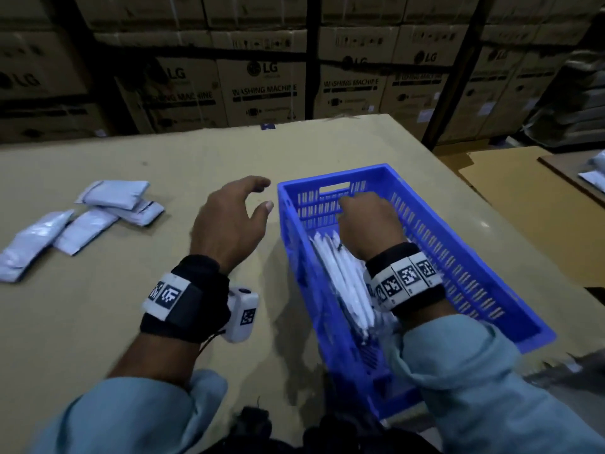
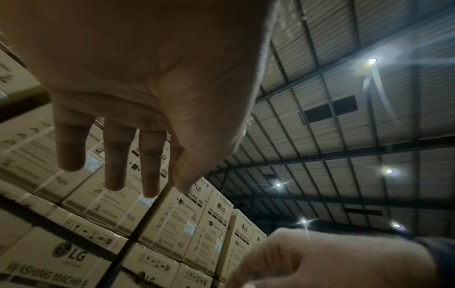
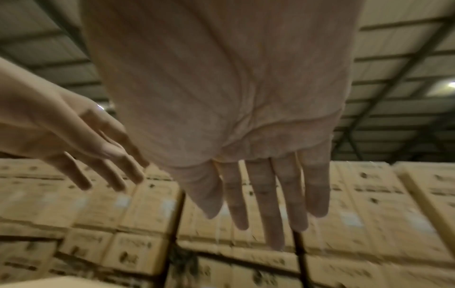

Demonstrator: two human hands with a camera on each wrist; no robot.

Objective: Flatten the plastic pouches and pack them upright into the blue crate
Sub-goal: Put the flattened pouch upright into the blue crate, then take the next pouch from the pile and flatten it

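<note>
The blue crate [image 1: 458, 257] stands on the cardboard-covered table [image 1: 98, 322], right of centre. Several flattened white pouches [image 1: 343, 283] stand upright along its left wall. My right hand [image 1: 360, 211] is over the crate's far end, above those pouches. The right wrist view shows its fingers [image 3: 275, 204] straight and holding nothing. Just left of the crate hovers my left hand [image 1: 258, 196], open and empty, fingers [image 2: 147, 171] spread. Several loose pouches [image 1: 114, 194] [image 1: 85, 231] [image 1: 29, 247] lie flat on the table at the left.
Stacked cardboard appliance boxes [image 1: 262, 90] form a wall behind the table. The table's right edge runs close past the crate. Beyond it lie a flat cardboard sheet [image 1: 507, 181] and more pouches [image 1: 592, 175] at the far right.
</note>
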